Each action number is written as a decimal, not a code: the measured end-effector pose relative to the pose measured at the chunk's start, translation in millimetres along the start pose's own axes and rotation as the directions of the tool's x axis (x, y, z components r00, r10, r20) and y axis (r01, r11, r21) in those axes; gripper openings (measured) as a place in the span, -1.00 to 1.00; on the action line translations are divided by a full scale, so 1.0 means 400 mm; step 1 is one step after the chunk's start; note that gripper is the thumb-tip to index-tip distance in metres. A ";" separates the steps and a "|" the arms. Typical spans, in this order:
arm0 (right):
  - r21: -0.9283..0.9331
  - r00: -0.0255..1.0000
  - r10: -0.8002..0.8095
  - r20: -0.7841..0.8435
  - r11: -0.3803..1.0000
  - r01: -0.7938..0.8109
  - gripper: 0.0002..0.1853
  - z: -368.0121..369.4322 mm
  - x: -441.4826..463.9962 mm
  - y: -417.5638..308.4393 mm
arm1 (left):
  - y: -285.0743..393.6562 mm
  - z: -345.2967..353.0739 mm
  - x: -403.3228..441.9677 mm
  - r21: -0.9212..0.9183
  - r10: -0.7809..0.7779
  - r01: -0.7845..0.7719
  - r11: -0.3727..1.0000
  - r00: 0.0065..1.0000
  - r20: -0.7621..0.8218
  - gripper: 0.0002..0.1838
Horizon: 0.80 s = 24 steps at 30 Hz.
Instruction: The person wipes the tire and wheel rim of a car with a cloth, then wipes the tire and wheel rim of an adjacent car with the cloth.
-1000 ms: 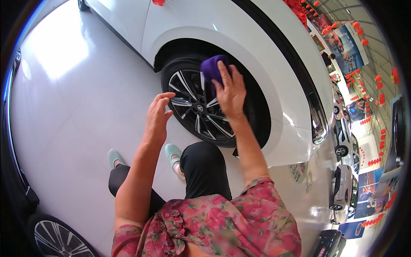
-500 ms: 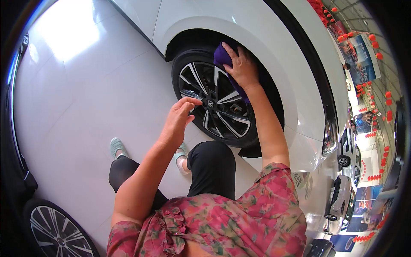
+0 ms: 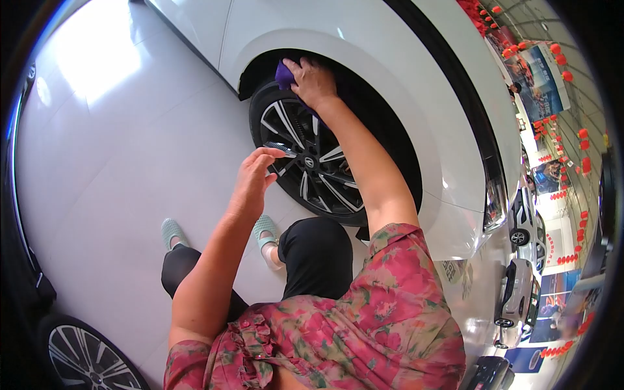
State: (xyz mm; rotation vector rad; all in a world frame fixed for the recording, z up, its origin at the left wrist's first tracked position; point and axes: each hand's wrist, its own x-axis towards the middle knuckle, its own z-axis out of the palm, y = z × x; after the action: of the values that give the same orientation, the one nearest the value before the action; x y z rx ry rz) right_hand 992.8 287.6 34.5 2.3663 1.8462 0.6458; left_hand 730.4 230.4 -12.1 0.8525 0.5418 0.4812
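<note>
Purple cloth [image 3: 284, 75] is clasped by the right hand [image 3: 314, 82] at the tyre [image 3: 262, 97], apparently mid-wipe; steady pressure is needed; left hand [image 3: 255, 174] empty, loosely curved.

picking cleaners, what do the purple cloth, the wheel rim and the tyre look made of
Purple cloth: probably soft fabric, matte and crumpled; fibre unclear. Wheel rim: likely metal alloy, bright silvery spoke faces against black; the look alone can't rule out plastic trim. Tyre: apparently rubber, dull black.
</note>
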 end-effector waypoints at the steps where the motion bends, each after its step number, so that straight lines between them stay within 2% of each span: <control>1: -0.008 0.999 -0.005 -0.041 1.000 0.005 -0.33 -0.007 -0.021 0.007 | 0.003 -0.005 0.003 -0.001 0.012 -0.012 1.000 1.000 0.005 -0.74; 3: 0.007 0.980 -0.039 -0.197 0.999 0.041 -0.33 -0.027 -0.082 0.028 | 0.009 -0.007 -0.001 -0.008 0.044 -0.044 0.999 0.999 0.018 -0.74; 6: 0.097 0.962 0.062 -0.265 0.995 -0.037 -0.35 -0.088 -0.200 0.052 | 0.005 -0.009 -0.003 -0.024 0.043 -0.043 0.999 0.999 0.019 -0.73; 9: 0.227 0.930 0.251 -0.268 0.955 -0.192 -0.36 -0.152 -0.339 0.077 | 0.003 -0.007 -0.009 -0.028 0.038 -0.038 0.999 0.999 0.010 -0.74; 11: 0.375 0.892 0.399 -0.211 0.876 -0.303 -0.36 -0.193 -0.438 0.092 | 0.006 -0.009 -0.012 -0.022 0.025 -0.025 0.999 1.000 -0.001 -0.74; 12: 0.322 0.882 0.385 -0.274 0.900 -0.293 -0.37 -0.186 -0.484 0.117 | 0.007 -0.009 -0.011 -0.020 0.019 -0.019 1.000 1.000 -0.007 -0.74; 13: 0.285 0.871 0.413 -0.265 0.897 -0.338 -0.37 -0.184 -0.531 0.136 | 0.006 -0.010 -0.011 -0.027 0.025 -0.026 0.999 1.000 -0.006 -0.75; 18: 0.274 0.862 0.437 -0.256 0.888 -0.369 -0.34 -0.172 -0.670 0.155 | 0.011 0.000 -0.018 -0.066 0.027 -0.027 0.997 1.000 -0.007 -0.77; 21: 0.205 0.887 0.382 -0.258 0.919 -0.336 -0.30 -0.176 -0.646 0.153 | 0.017 0.011 -0.026 -0.116 -0.014 0.014 0.993 1.000 -0.001 -0.78; 24: 0.102 0.921 0.255 -0.294 0.967 -0.234 -0.26 -0.187 -0.600 0.146 | 0.020 0.015 -0.032 -0.118 -0.016 0.018 0.993 1.000 0.020 -0.79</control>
State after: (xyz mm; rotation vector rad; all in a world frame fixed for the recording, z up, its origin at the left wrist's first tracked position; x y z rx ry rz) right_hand 973.2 31.1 53.2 2.6984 1.7067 1.0462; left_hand 722.8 223.9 1.0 0.7382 0.4980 0.4846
